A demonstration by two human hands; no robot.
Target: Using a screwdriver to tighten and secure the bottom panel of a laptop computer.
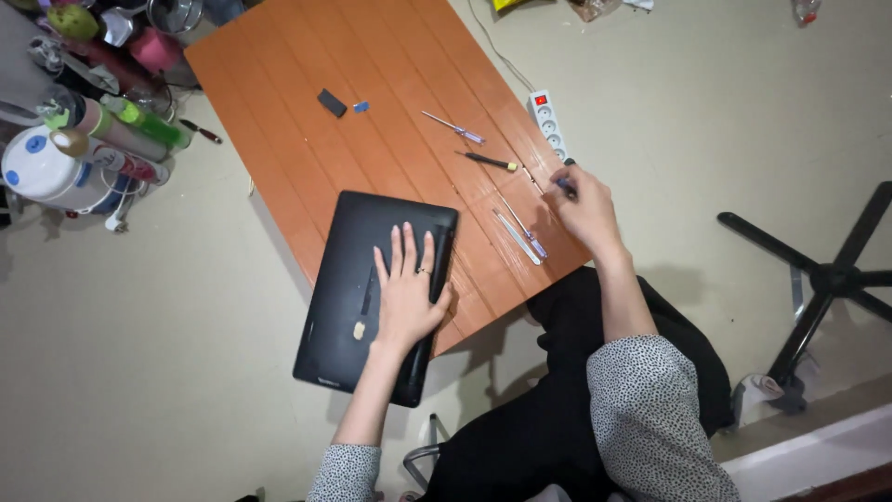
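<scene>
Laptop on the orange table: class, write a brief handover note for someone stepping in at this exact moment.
Left hand: flat, palm down on the black laptop, which lies closed, underside up, overhanging the orange table edge.
Right hand: fingers closed on a small dark-handled tool at the table's right edge, near the white power strip.
Laid out: three screwdrivers and a clear strip between laptop and right hand; two small parts farther up the table.
Done: tools out, laptop turned over.
Left: bottom cover looks still fitted; screws too small to tell.
</scene>
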